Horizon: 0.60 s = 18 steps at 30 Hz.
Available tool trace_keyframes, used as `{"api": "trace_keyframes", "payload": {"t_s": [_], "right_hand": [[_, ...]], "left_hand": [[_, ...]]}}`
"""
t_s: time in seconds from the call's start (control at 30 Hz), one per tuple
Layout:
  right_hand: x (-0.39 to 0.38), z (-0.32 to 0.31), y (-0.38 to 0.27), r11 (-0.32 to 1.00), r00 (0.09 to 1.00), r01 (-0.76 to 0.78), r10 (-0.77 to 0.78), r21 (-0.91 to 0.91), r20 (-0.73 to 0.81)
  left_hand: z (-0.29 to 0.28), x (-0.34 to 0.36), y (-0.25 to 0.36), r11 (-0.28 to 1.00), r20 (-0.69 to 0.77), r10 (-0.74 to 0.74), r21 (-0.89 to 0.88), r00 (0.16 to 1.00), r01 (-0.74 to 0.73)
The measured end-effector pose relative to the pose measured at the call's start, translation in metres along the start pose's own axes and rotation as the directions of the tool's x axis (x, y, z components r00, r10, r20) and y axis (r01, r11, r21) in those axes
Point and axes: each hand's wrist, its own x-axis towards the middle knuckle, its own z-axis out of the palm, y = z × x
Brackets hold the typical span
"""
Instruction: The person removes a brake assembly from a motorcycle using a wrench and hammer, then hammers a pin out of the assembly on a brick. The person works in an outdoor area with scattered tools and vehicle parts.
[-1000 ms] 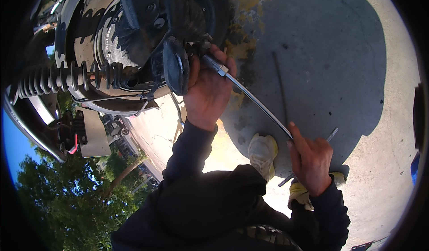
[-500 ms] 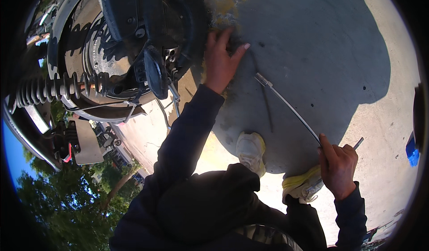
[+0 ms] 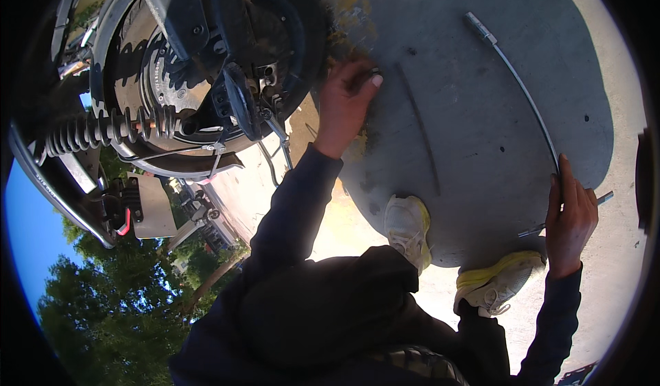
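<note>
My right hand (image 3: 572,224) is closed around a T-handle socket wrench (image 3: 528,96) at its crossbar end. The long shaft points away from me, and its socket (image 3: 480,28) is over the shaded ground. My left hand (image 3: 347,104) is beside the wheel's tyre (image 3: 302,49) with its fingers curled in and its thumb against them. A tiny dark piece shows at the fingertips, too small to name. Left of that hand is a motorbike's wheel hub (image 3: 168,76), along with a coil spring shock absorber (image 3: 103,131).
A footpeg-like black part (image 3: 239,101) and a stand (image 3: 271,162) stick out near my left forearm. My shoes (image 3: 407,228) are on the concrete ground (image 3: 440,125). A thin shadow line crosses it. A tree (image 3: 117,310) is at the lower left.
My left fingers, spread before, have curled together. My right hand has carried the wrench to the right, away from the wheel. The whole view has shifted slightly.
</note>
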Motion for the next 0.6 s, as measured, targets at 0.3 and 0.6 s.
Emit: {"api": "trace_keyframes", "payload": {"t_s": [0.3,0.6], "right_hand": [[0.001,0.024,0.030,0.967,0.999,0.053,-0.054,-0.250,0.000],[0.025,0.067,0.061,0.946,0.965,-0.259,0.261,-0.196,-0.019]], "left_hand": [[0.000,-0.056,0.037,0.791,0.285,-0.269,-0.479,0.920,0.380],[0.021,-0.071,0.033,0.966,0.230,0.009,0.251,0.973,-0.069]]}}
